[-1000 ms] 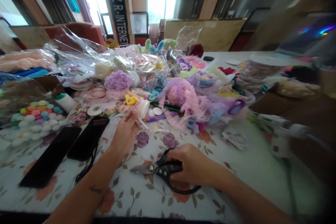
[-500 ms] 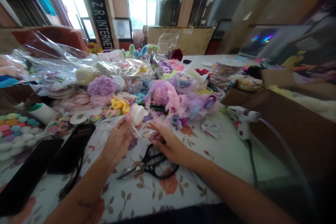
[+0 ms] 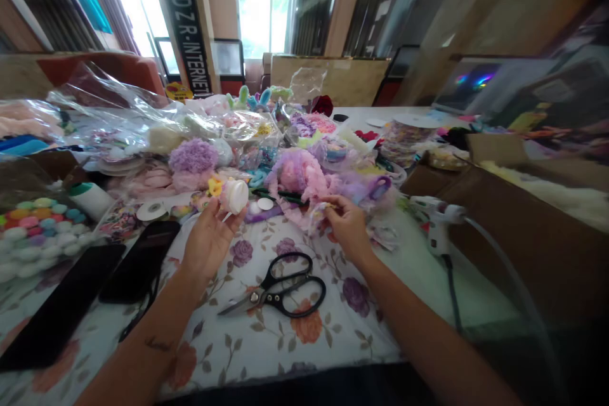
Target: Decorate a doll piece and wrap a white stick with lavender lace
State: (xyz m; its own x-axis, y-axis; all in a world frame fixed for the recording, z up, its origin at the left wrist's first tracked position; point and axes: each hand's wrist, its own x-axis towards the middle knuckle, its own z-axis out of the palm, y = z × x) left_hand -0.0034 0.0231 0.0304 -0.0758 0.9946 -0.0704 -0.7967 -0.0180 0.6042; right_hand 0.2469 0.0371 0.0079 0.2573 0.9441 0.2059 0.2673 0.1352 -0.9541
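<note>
My left hand [image 3: 209,238] holds up a small white round container [image 3: 236,195] with its pale flat end facing right and pinkish trim on its side. The fingers curl loosely behind and under it. To the right, my right hand [image 3: 348,225] pinches a frilly whitish strip with yellow bits [image 3: 321,216], in front of the pink ruffled fabric [image 3: 297,174]. Its exact kind is too blurred to tell. Between my forearms, black-handled scissors [image 3: 280,288] lie partly open on the floral tablecloth [image 3: 266,361]. A small white disc [image 3: 265,203] lies behind them.
Two black phone-like slabs [image 3: 140,260] lie at left beside a bag of coloured pompoms [image 3: 42,235]. Craft materials and plastic wrapping [image 3: 118,101] pile up across the back. A white glue gun [image 3: 438,225] with its cord stands at right, beside a cardboard box [image 3: 504,228].
My hands have moved apart: the right has gone right and away, now pinching the frilly strip. The left has shifted slightly left with the container. The scissors are now uncovered.
</note>
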